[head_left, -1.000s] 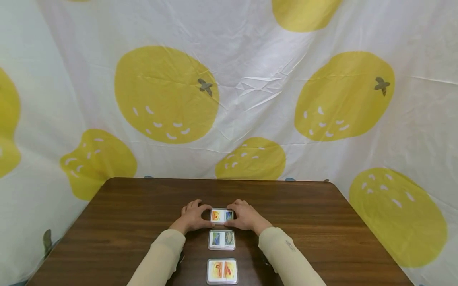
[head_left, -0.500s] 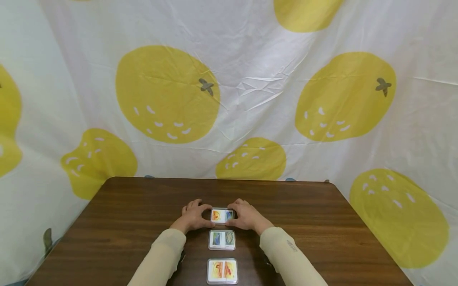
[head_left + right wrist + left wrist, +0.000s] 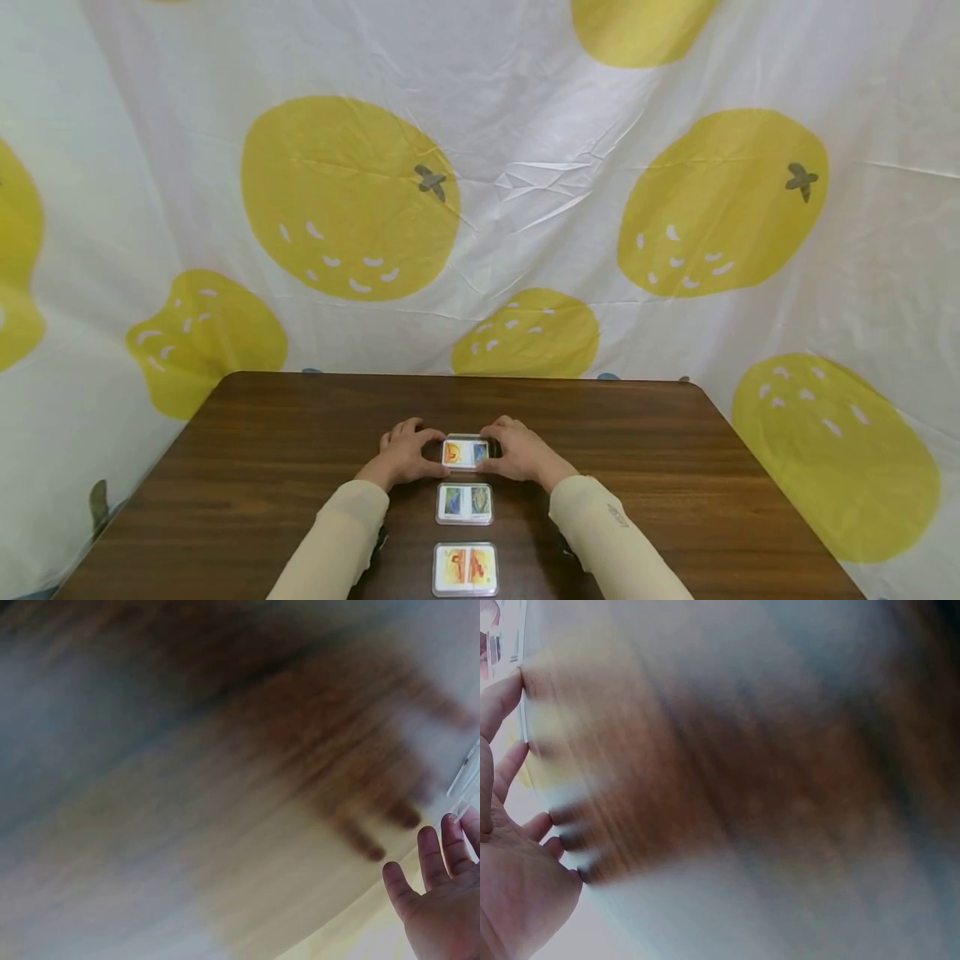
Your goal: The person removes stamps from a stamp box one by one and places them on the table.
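Observation:
A clear plastic case with picture cards point(image 3: 465, 453), one orange and one blue, lies farthest away in a column of three on the table. My left hand point(image 3: 405, 454) holds its left side between thumb and index finger; in the left wrist view two fingertips of the hand point(image 3: 517, 847) meet the case's edge. From the right, my right hand point(image 3: 522, 454) grips the opposite side, thumb at the near corner and index finger at the far one. Clear plastic point(image 3: 466, 776) shows beside a fingertip of that hand in the right wrist view.
A second card case point(image 3: 465, 503) with blue and green pictures lies just nearer, between the forearms. Nearest is a third case point(image 3: 465, 569) with orange pictures. The dark wooden table point(image 3: 262, 500) ends at a white curtain point(image 3: 525, 125) printed with yellow fruit.
My right hand has shifted very slightly to the right along the far case's edge. The left hand and the two nearer cases keep their places.

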`<state>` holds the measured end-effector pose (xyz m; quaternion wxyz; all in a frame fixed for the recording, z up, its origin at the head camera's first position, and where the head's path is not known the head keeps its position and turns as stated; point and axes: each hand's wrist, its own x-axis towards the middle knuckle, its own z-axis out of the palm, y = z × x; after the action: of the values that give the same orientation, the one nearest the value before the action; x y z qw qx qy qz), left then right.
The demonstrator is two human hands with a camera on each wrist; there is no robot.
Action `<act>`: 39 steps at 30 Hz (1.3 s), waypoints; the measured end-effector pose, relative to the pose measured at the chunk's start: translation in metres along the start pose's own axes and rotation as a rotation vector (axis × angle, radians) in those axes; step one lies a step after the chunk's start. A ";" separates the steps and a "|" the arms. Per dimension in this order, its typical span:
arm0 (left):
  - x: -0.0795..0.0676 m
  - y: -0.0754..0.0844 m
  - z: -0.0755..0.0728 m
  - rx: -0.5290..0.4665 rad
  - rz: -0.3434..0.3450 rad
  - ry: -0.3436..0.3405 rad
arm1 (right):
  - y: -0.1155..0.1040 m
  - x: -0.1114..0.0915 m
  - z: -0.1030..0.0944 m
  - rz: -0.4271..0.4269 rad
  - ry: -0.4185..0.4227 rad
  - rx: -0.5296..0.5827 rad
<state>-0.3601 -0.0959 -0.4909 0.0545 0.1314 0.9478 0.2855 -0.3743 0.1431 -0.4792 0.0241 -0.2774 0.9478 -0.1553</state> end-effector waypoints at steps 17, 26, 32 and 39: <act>-0.001 -0.004 0.002 -0.006 0.031 0.003 | 0.019 -0.010 -0.014 0.024 0.047 0.087; -0.003 0.000 -0.002 0.005 0.026 -0.030 | 0.039 -0.027 -0.028 0.107 0.048 0.133; -0.003 -0.001 -0.001 0.009 0.026 -0.036 | 0.058 -0.038 -0.032 0.105 0.077 0.105; -0.002 -0.001 -0.001 0.019 0.029 -0.037 | 0.077 -0.054 -0.041 0.107 0.083 0.111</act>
<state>-0.3582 -0.0981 -0.4903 0.0666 0.1511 0.9472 0.2749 -0.3741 0.2445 -0.4663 0.0085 -0.2177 0.9515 -0.2174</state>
